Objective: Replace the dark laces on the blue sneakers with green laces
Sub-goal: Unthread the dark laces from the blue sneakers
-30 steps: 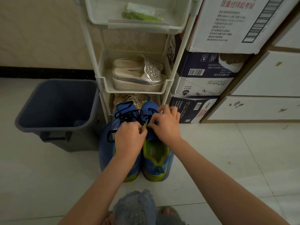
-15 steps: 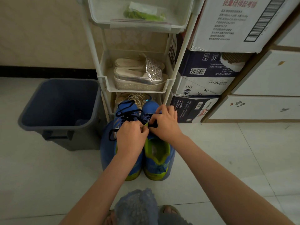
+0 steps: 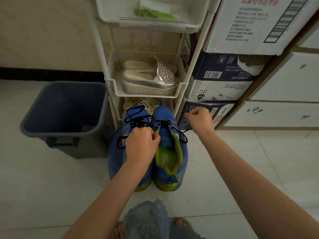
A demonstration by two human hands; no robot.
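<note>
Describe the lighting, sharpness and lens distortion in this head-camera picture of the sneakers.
Head view: dim, even indoor light, no glare, the bin darkest inside; head view: the wide-angle lens bows the posts of the rack; head view: the right hand looks slightly smeared, the blue sneakers and dark laces fairly sharp.

Left hand (image 3: 140, 145) on blue sneakers (image 3: 165, 121), dark lace (image 3: 181, 135) in right hand (image 3: 200, 120).

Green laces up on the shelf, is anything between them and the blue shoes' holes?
Yes. The green laces sit inside a clear bag in the top tray, and the dark laces are still threaded through the blue sneakers' eyelets.
</note>
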